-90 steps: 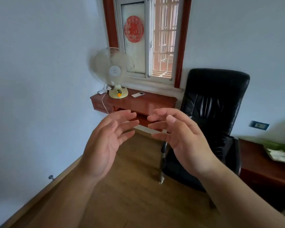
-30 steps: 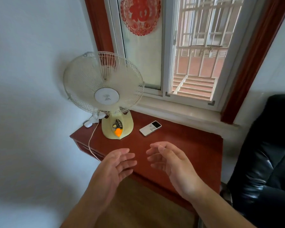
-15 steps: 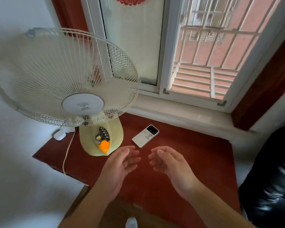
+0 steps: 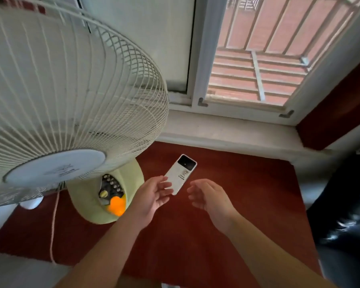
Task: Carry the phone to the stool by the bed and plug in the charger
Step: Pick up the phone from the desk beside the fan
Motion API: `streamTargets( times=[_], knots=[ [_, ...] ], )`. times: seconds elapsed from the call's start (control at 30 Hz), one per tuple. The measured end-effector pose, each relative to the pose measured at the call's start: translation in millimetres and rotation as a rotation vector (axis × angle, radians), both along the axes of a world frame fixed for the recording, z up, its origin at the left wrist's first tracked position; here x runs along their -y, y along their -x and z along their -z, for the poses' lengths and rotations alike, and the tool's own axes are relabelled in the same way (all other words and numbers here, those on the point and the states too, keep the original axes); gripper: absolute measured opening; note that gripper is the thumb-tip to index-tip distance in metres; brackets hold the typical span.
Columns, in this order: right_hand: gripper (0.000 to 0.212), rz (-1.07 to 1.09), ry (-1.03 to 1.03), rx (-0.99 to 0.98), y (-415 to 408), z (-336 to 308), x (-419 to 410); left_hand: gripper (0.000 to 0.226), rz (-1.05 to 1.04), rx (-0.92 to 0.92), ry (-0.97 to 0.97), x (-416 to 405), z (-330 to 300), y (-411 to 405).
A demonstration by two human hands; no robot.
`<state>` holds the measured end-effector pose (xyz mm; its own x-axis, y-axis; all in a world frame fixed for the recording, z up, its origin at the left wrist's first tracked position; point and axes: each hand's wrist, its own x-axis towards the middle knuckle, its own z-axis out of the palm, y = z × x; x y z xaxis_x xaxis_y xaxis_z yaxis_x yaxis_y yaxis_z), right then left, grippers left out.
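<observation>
A white phone (image 4: 181, 173) with a black camera panel lies face down on the dark red desk (image 4: 247, 194) below the window. My left hand (image 4: 152, 197) is open just left of the phone's near end, fingertips overlapping its edge. Open as well, my right hand (image 4: 211, 197) hovers just right of the phone's near end, apart from it. Neither hand holds anything. No stool, bed or charger is in view.
A large cream table fan (image 4: 71, 113) stands on the desk's left, its base (image 4: 104, 192) close to my left hand and its cord (image 4: 53, 227) hanging off the front edge. A black leather chair (image 4: 347, 215) sits to the right. The window sill (image 4: 227, 129) runs behind.
I have come closer to the desk and the view has tilted down. Both hands have reached forward to either side of the phone's near end.
</observation>
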<state>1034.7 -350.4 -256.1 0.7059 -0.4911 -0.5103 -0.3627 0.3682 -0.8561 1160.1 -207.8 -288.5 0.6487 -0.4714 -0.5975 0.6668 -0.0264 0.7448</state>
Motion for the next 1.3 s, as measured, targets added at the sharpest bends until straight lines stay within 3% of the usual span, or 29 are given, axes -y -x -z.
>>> streamTargets(
  times=[0.2,0.4,0.57,0.67,0.8,1.0,1.3],
  knots=[
    [0.017,0.063,-0.069,-0.135,-40,46,21,0.02,-0.039,-0.032,-0.118,22,35,-34],
    [0.016,0.047,-0.074,-0.247,-63,81,33,0.014,0.085,0.24,-0.333,34,60,-47],
    [0.017,0.032,-0.122,-0.254,-76,93,36,0.023,0.171,0.316,-0.423,50,68,-59],
    [0.022,0.024,-0.129,-0.277,-81,98,37,0.019,0.226,0.278,-0.44,58,72,-67],
    [0.024,0.005,-0.168,-0.259,-85,102,34,0.044,0.278,0.198,-0.44,62,73,-75],
    [0.03,0.069,-0.192,-0.228,-82,106,34,0.05,0.264,0.008,-0.414,67,74,-83],
    [0.022,0.131,-0.314,-0.179,-68,107,45,0.027,0.302,-0.109,-0.33,77,85,-81]
  ],
)
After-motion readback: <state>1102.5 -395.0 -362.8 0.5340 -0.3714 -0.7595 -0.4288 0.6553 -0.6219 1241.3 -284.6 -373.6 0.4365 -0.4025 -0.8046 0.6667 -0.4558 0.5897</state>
